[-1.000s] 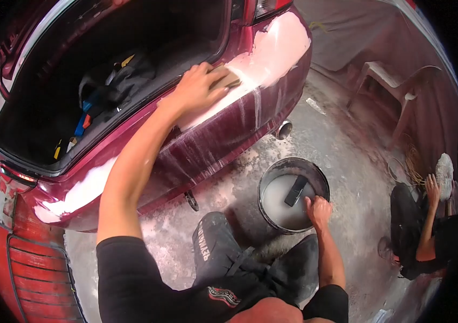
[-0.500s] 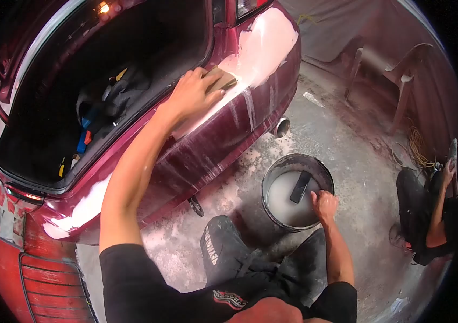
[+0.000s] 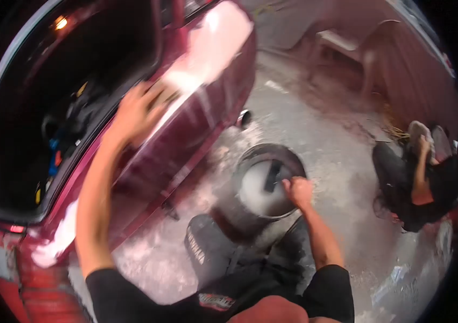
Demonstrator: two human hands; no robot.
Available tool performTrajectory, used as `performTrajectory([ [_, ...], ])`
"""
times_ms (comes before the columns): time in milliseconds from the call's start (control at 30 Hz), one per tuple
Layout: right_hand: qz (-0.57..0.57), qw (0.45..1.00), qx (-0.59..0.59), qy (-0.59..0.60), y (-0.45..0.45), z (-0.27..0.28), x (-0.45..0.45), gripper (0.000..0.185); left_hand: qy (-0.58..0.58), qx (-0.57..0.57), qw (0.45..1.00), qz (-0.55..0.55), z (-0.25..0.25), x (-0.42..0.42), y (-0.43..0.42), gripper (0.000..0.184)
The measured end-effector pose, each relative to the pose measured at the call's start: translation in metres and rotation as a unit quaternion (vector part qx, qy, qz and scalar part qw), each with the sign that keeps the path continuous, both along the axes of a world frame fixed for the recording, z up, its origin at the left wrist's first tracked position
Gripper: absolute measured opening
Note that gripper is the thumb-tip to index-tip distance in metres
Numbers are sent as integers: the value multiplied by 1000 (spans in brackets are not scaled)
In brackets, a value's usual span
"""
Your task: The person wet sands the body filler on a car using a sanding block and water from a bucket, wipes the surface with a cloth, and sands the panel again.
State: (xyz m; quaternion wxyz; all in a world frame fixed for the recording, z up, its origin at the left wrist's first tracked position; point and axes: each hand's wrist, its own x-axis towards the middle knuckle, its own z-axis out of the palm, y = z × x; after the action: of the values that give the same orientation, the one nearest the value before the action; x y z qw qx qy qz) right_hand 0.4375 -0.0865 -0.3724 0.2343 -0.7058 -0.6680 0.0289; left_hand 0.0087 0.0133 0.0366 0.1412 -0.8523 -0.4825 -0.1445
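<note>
My left hand [image 3: 138, 112] presses a folded piece of brownish sandpaper [image 3: 167, 91] onto the top edge of the maroon car bumper [image 3: 186, 129], where a pale pink-white filler patch [image 3: 215, 43] spreads. Motion blurs its fingers. Down by my knees stands a dark bucket [image 3: 243, 153] of cloudy whitish water [image 3: 257, 188]. A black rectangular block [image 3: 273, 176] sits inside it, partly over the water. My right hand [image 3: 300, 192] is closed at the bucket's right rim, close to the block but apart from it; its fingertips are hidden.
The open trunk [image 3: 78, 48] at left holds blurred tools. An exhaust tip [image 3: 245, 118] juts below the bumper. At right, another person [image 3: 414, 177] crouches, one hand on a pale object. A draped chair [image 3: 342, 48] stands behind, on stained concrete floor [image 3: 342, 145].
The whole view has shifted, so the car, bucket and hands appear farther left. My left hand stays on the sandpaper and my right hand at the rim. The other person's hand and pale object have moved.
</note>
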Motion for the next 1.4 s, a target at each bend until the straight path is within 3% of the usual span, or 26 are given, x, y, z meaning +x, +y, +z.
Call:
performTrajectory([
  [133,-3,1000,24,12,-4,11,-7,46,-8,7,1000,14,-7,-39,-58,52],
  [200,-22,999,-21,-22,0,9,-7,52,-47,-4,999,-16,-1,-7,-14,51],
  [300,-16,1000,9,19,-1,6,-7,49,-49,-25,998,-20,3,14,27,51],
  [400,-10,1000,22,11,-8,6,1,46,-45,-11,998,-36,-7,-10,-11,53],
  [533,-15,1000,-23,12,-1,8,-8,45,18,-31,999,40,-12,-47,-84,55],
  [600,-11,1000,-14,11,2,14,-7,45,28,-58,995,78,-8,-25,-63,57],
  [733,2,1000,11,-15,5,-4,1,42,18,-17,999,27,-19,24,42,56],
  [867,7,1000,-3,-9,-5,3,3,40,-12,-22,999,-23,-15,-13,-29,56],
  [967,-8,1000,-21,-17,1,5,-4,40,26,-29,999,11,-19,-34,-74,58],
  [1200,-7,1000,-2,-17,-1,2,-4,39,-8,-40,999,14,-13,27,25,56],
  [1300,8,1000,1,-28,-1,-3,0,39,-18,-9,999,-47,-18,-10,-25,57],
  [1400,6,999,3,-42,-1,-2,-3,39,1,-22,1000,-6,-20,-41,-80,56],
])
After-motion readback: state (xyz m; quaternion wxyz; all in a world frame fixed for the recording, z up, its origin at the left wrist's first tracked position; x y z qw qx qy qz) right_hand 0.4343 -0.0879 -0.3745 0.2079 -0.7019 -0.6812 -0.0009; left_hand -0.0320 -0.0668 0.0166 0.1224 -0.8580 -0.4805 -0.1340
